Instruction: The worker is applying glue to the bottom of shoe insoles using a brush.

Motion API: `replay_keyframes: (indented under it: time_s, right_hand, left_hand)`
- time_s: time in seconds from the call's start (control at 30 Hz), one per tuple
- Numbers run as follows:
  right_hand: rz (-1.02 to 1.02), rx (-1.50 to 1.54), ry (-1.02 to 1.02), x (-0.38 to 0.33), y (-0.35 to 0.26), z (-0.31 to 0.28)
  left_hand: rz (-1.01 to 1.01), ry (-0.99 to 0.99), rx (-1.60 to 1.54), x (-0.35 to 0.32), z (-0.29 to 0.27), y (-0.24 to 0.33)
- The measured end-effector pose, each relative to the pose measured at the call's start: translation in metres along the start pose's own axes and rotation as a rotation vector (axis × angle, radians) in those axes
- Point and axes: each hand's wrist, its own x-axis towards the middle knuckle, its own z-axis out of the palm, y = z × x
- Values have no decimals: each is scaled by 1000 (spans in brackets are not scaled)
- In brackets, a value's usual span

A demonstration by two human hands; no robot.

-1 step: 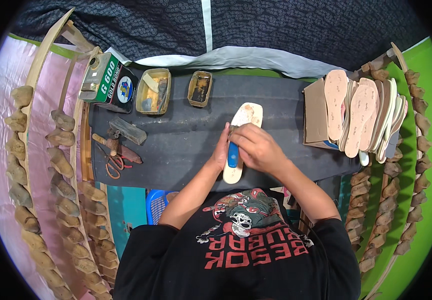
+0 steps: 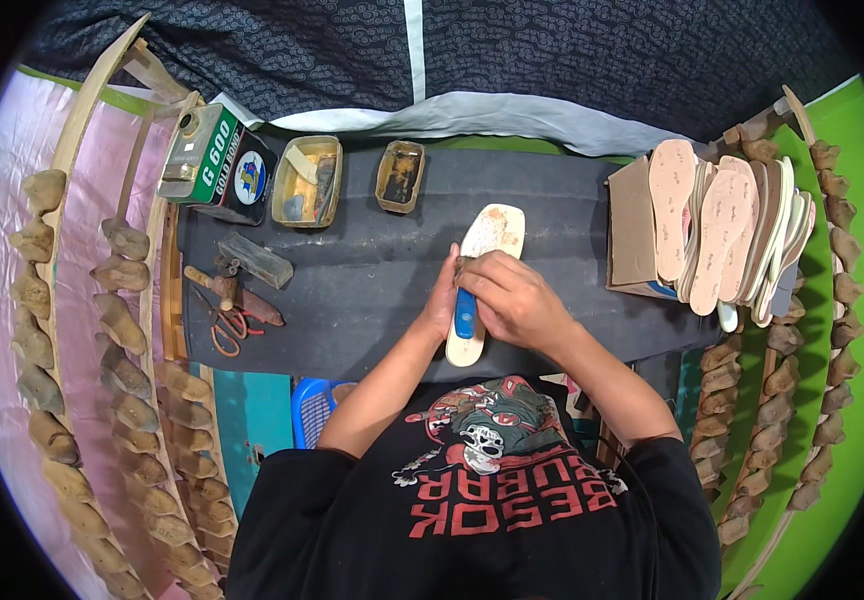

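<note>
A pale, shoe-shaped insole [image 2: 493, 230], stained brown at its far end, is tilted slightly to the right over the middle of the table. My left hand [image 2: 441, 296] grips its left edge, the thumb pointing away from me. Across its middle lies my right hand [image 2: 514, 297], fingers curled and pinched round a blue-handled tool [image 2: 465, 315]. The blue handle points toward me along the insole. The tool's working end is mostly hidden by my fingers, so its kind is unclear.
At left stand a metal can [image 2: 214, 165] and a tub [image 2: 308, 182]; another tub [image 2: 399, 178] sits nearby. Orange-handled scissors [image 2: 227, 333], a hammer [image 2: 214, 287] and a grey block [image 2: 256, 262] lie left. A box [image 2: 632, 225] of insoles stands right. Racks of shoe lasts flank the table.
My right hand and the blue handle have shifted very slightly on the insole. My left hand stays in place.
</note>
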Motion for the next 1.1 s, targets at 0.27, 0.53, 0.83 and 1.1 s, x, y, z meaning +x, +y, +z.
replay_keyframes:
  time_s: [0.27,0.53,0.83,1.1]
  right_hand:
    - [86,103,69,0,10,2]
    - [277,94,267,17,37,-20]
    - [130,-20,212,20,41,-13]
    - [107,198,101,12,8,8]
  left_hand:
    - [-68,182,-69,-2,6,-1]
    - [-101,105,68,-4,-1,-2]
    - [-100,-19,-12,-2,-24,-7]
    - [-34,207,-132,-2,17,14]
